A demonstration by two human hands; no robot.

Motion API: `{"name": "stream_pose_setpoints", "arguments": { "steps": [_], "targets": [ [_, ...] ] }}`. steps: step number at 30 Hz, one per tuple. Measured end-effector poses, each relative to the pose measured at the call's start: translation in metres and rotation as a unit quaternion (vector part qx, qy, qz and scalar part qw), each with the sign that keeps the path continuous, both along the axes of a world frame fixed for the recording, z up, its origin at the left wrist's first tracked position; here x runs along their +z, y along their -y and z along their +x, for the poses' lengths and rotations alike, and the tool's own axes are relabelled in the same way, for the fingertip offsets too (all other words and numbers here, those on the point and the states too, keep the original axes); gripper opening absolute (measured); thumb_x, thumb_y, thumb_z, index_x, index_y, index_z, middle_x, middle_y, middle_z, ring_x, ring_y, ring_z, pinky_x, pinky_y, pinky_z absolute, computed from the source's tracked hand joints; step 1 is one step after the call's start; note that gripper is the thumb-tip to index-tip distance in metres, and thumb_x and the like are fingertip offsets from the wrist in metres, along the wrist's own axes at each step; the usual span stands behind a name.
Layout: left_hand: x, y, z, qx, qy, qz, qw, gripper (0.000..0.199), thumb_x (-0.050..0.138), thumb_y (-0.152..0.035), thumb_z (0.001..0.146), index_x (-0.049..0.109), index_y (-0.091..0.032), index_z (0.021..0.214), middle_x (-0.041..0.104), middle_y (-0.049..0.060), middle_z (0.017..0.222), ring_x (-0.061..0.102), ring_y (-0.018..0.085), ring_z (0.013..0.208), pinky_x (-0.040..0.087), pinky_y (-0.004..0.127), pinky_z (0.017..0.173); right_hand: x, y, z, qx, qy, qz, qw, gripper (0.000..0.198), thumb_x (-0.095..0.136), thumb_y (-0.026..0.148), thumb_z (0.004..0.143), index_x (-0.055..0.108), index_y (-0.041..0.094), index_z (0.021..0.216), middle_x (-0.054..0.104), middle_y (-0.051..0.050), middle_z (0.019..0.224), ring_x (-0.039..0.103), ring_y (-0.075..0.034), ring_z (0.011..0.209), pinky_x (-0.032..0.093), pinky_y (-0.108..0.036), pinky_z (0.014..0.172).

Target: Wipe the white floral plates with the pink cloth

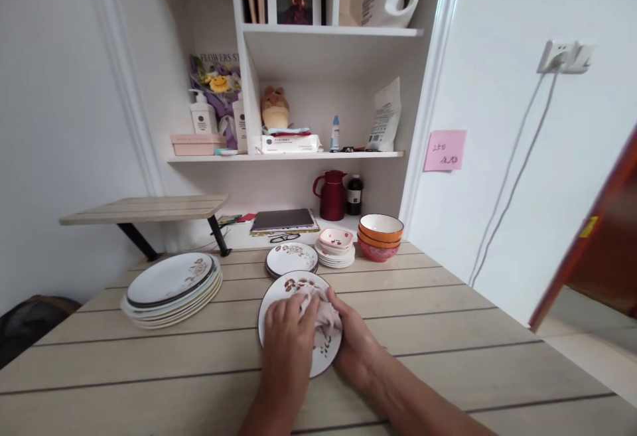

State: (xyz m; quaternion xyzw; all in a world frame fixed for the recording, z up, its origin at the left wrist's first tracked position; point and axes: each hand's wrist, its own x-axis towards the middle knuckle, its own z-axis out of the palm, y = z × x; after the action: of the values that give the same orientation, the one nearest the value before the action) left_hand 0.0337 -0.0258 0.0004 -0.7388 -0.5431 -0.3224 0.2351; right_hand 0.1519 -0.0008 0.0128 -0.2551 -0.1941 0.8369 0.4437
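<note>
A round white plate point(279, 290) with a dark rim and brown flowers is held tilted above the table in front of me. My right hand point(357, 340) grips its right edge, with the thumb over the rim and the other fingers partly hidden behind. On the plate's face, my left hand point(291, 326) presses a crumpled pale pink cloth point(326, 313), its fingers bent over the fabric. Just behind stands a short stack of similar flowered plates point(292, 258).
Large plates point(172, 280) are stacked at the left, near a small raised wooden shelf point(144, 208). Small dishes point(336, 248) and nested bowls point(381, 237) stand at the back right. Behind them are a dark red jug point(332, 195), a dark bottle point(354, 194) and a laptop point(283, 220).
</note>
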Motion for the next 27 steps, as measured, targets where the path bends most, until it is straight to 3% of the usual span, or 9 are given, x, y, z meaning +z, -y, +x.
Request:
{"name": "stream_pose_setpoints", "arguments": {
  "steps": [4, 8, 14, 17, 19, 27],
  "targets": [
    [0.009, -0.002, -0.015, 0.115, 0.023, 0.005, 0.993, 0.039, 0.058, -0.018, 0.084, 0.059, -0.029, 0.121, 0.062, 0.007, 0.108, 0.053, 0.024, 0.1, 0.036, 0.047, 0.095, -0.003, 0.006, -0.01, 0.003, 0.015, -0.001, 1.0, 0.045, 0.051, 0.046, 0.087, 0.062, 0.01, 0.112, 0.074, -0.012, 0.093, 0.068, -0.023, 0.089, 0.046, -0.037, 0.09],
    [0.008, -0.003, -0.02, 0.143, 0.017, -0.013, 0.99, 0.037, 0.058, -0.021, 0.084, 0.06, -0.029, 0.12, 0.062, 0.008, 0.106, 0.053, 0.025, 0.097, 0.037, 0.048, 0.093, -0.003, -0.002, -0.004, -0.019, 0.003, -0.01, 1.0, 0.047, 0.049, 0.047, 0.088, 0.06, 0.009, 0.115, 0.073, -0.013, 0.096, 0.068, -0.024, 0.09, 0.046, -0.039, 0.091],
    [0.003, 0.0, -0.007, 0.026, 0.019, -0.056, 0.998, 0.043, 0.06, -0.016, 0.081, 0.059, -0.029, 0.122, 0.06, 0.005, 0.106, 0.052, 0.022, 0.096, 0.043, 0.039, 0.087, 0.0, -0.016, 0.012, -0.067, -0.018, -0.021, 0.997, 0.048, 0.045, 0.047, 0.089, 0.058, 0.01, 0.117, 0.072, -0.012, 0.101, 0.068, -0.023, 0.091, 0.047, -0.04, 0.089],
    [0.0, 0.003, 0.001, -0.036, 0.013, -0.057, 0.998, 0.046, 0.059, -0.012, 0.08, 0.057, -0.031, 0.123, 0.058, 0.004, 0.108, 0.052, 0.02, 0.098, 0.044, 0.036, 0.088, 0.002, -0.016, 0.015, -0.049, -0.038, -0.004, 0.998, 0.049, 0.045, 0.048, 0.089, 0.058, 0.009, 0.115, 0.072, -0.013, 0.098, 0.068, -0.023, 0.09, 0.047, -0.038, 0.088],
    [0.0, 0.004, 0.005, -0.043, 0.013, -0.05, 0.998, 0.049, 0.059, -0.011, 0.079, 0.056, -0.032, 0.123, 0.057, 0.004, 0.11, 0.052, 0.02, 0.099, 0.044, 0.036, 0.088, 0.003, -0.013, 0.015, -0.021, -0.03, 0.005, 0.999, 0.051, 0.049, 0.051, 0.087, 0.06, 0.008, 0.112, 0.072, -0.013, 0.096, 0.068, -0.023, 0.088, 0.048, -0.037, 0.087],
    [0.007, -0.001, -0.008, 0.114, 0.04, -0.002, 0.993, 0.044, 0.059, -0.019, 0.081, 0.057, -0.03, 0.124, 0.058, 0.008, 0.112, 0.051, 0.025, 0.103, 0.032, 0.051, 0.1, 0.0, 0.004, -0.005, 0.013, 0.012, 0.008, 1.0, 0.046, 0.054, 0.048, 0.085, 0.062, 0.012, 0.111, 0.073, -0.011, 0.095, 0.068, -0.022, 0.085, 0.046, -0.037, 0.089]
  ]
}}
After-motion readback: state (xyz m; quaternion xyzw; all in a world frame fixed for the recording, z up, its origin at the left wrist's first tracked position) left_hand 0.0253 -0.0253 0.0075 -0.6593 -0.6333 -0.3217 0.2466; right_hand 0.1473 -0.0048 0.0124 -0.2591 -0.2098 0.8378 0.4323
